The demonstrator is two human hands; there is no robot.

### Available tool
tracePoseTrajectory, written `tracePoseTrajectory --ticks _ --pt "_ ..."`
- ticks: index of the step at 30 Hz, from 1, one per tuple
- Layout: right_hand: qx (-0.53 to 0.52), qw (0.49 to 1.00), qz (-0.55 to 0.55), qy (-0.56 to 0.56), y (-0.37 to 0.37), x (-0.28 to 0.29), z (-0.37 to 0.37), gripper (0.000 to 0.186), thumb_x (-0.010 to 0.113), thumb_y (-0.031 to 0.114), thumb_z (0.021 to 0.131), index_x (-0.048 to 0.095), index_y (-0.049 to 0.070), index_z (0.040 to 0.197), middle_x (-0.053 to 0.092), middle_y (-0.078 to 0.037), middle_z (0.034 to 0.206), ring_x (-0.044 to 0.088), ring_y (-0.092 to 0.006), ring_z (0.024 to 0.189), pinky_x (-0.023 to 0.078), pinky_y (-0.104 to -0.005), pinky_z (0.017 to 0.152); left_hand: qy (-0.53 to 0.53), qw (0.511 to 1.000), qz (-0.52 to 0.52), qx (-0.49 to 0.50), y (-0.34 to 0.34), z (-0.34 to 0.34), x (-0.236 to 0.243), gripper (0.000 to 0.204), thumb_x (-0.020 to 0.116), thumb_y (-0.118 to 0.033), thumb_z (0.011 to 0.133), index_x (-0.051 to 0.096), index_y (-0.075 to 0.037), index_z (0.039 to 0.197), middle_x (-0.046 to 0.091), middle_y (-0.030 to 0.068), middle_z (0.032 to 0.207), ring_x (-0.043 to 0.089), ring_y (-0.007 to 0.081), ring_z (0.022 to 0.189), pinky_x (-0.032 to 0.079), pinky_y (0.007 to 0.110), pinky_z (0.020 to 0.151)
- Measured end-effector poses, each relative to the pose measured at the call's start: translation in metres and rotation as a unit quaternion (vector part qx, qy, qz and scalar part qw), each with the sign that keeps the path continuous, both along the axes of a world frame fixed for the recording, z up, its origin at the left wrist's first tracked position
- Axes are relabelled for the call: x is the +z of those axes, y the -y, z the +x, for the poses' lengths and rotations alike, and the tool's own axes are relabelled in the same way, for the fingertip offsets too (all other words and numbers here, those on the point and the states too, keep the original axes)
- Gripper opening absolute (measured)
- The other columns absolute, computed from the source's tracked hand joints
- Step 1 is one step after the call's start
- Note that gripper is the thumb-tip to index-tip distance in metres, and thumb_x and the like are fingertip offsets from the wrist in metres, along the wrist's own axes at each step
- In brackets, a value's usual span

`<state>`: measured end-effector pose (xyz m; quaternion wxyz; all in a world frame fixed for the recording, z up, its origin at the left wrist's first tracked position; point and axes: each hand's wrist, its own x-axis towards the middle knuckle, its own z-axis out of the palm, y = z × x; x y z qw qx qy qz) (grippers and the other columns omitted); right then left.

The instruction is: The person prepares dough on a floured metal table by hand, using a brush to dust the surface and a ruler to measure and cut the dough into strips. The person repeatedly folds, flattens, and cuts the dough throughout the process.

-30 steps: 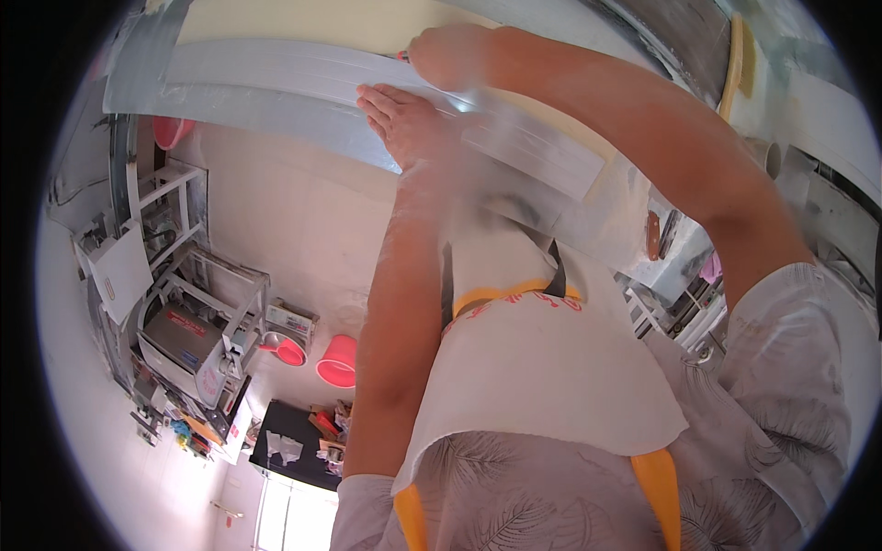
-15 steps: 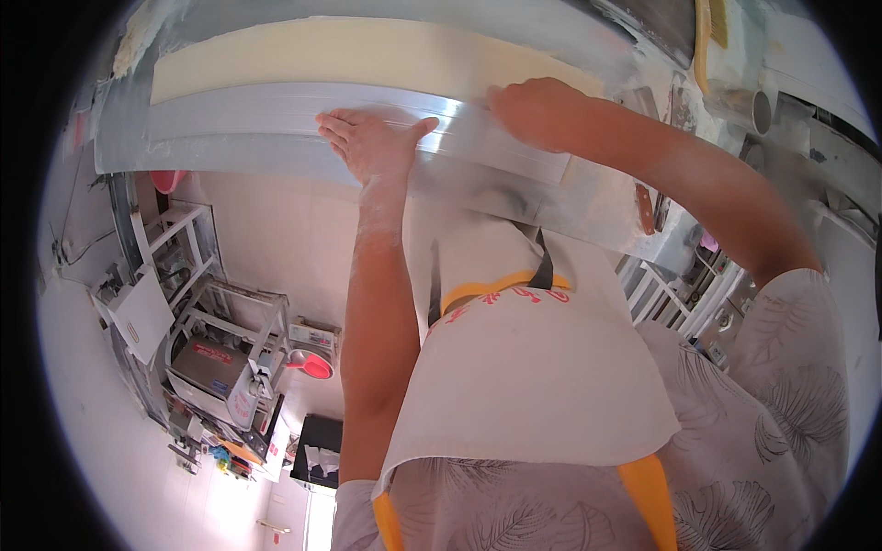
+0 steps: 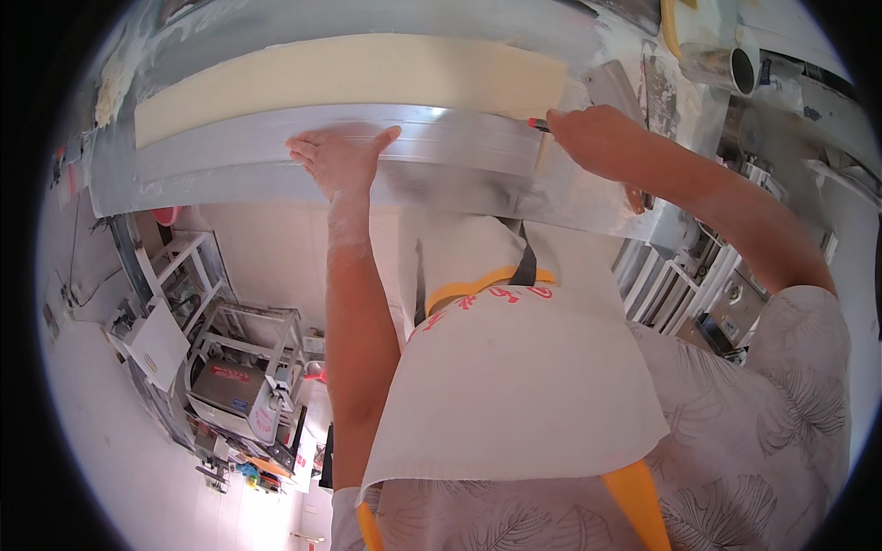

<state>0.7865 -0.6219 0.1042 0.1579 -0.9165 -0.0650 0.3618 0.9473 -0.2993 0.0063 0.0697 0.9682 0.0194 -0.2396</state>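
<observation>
A long, pale yellow sheet of dough [image 3: 349, 78] lies across the floury metal worktop [image 3: 248, 188]. Along its near edge runs a wide, ridged metal straightedge [image 3: 220, 138]. My left hand [image 3: 340, 163] rests flat on the straightedge near its middle, fingers stretched and thumb spread. Beyond the straightedge's right end, my right hand [image 3: 597, 138] is closed around a slim tool [image 3: 538, 124] with a red and black end pointing left. The tool's kind is unclear, since my fingers cover most of it. Its tip is close to the dough's lower right corner.
A flat scraper-like piece [image 3: 614, 87] and a brown-handled tool [image 3: 634, 197] lie at the worktop's right. A metal cylinder [image 3: 721, 69] stands at the far right. Below left is a metal frame rack [image 3: 211, 367]; a white rack [image 3: 675, 285] is below right.
My right hand has moved right, past the straightedge's end, and the tool's red and black end now shows. My left hand remains on the straightedge. The whole view has shifted slightly.
</observation>
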Motion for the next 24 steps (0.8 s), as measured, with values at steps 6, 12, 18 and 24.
tracePoseTrajectory --ticks 6,12,18,24 --pt "-0.032 0.993 -0.046 -0.099 0.019 0.002 -0.021 0.009 0.055 0.007 0.1 0.052 -0.001 0.104 0.069 -0.02 0.08 0.074 -0.0408 0.079 0.058 -0.0516 0.067 0.0 1.0 -0.008 -0.006 -0.004 0.001 -0.002 0.161 0.092 -0.071 0.064 0.002 0.023 0.158 0.002 0.041 0.17 0.001 0.0482 0.163 0.012 0.049 0.133" --pt "0.026 0.996 -0.069 -0.042 0.033 0.004 -0.043 0.01 0.057 0.008 0.099 0.055 -0.001 0.103 0.071 -0.018 0.077 0.075 -0.0394 0.076 0.059 -0.0503 0.067 -0.002 1.0 -0.011 -0.004 -0.002 0.0 0.002 0.16 0.092 -0.071 0.065 0.003 0.024 0.157 0.003 0.0416 0.17 -0.001 0.047 0.163 0.008 0.048 0.134" --pt "-0.073 0.984 -0.055 -0.15 0.051 0.039 -0.062 0.021 0.07 0.009 0.091 0.054 0.001 0.103 0.072 -0.015 0.079 0.076 -0.0371 0.079 0.058 -0.048 0.067 0.002 1.0 -0.008 -0.004 0.007 -0.002 0.003 0.161 0.091 -0.073 0.064 0.004 0.025 0.157 0.006 0.042 0.169 0.0 0.0468 0.163 0.009 0.048 0.134" --pt "-0.124 0.991 -0.049 -0.028 0.045 0.063 -0.077 0.021 0.06 0.02 0.104 0.052 0.001 0.105 0.069 -0.015 0.069 0.072 -0.0377 0.071 0.056 -0.0493 0.063 0.057 0.996 0.051 -0.038 -0.006 -0.009 -0.013 0.158 0.088 -0.076 0.064 0.008 0.022 0.158 0.011 0.0407 0.169 0.012 0.0493 0.162 0.019 0.052 0.132"
